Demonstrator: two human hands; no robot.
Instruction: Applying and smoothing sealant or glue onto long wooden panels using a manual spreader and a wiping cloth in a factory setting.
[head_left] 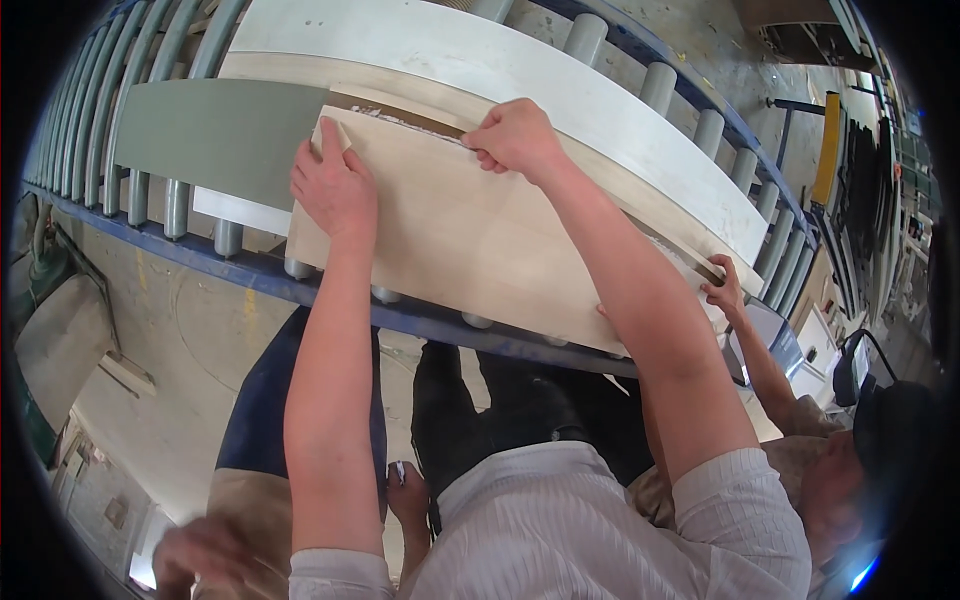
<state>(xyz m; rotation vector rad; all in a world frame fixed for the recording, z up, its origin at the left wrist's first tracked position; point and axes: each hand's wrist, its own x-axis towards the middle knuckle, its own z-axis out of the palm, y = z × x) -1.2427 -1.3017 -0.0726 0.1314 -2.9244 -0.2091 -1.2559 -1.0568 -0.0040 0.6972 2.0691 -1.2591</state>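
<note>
A pale wooden board (450,240) lies in front of me. Along its far edge runs a thin brown strip (405,115), with a rough white line beside it. My left hand (338,190) rests on the board's far left corner, its fingers apart and the index stretched toward the edge. At the middle of that edge, my right hand (520,140) is closed, its thumb and fingers pinching the brown strip. My right forearm crosses over the board and hides part of the strip. Farther right, a co-worker's hand (727,287) grips the strip near its right end.
Beneath the boards is a roller conveyor (215,50) with a blue frame (400,318). A grey-green panel (220,125) lies at left, and a long white panel (480,60) behind. One person stands close on my left, another on my right. Dark upright pieces (865,200) stand far right.
</note>
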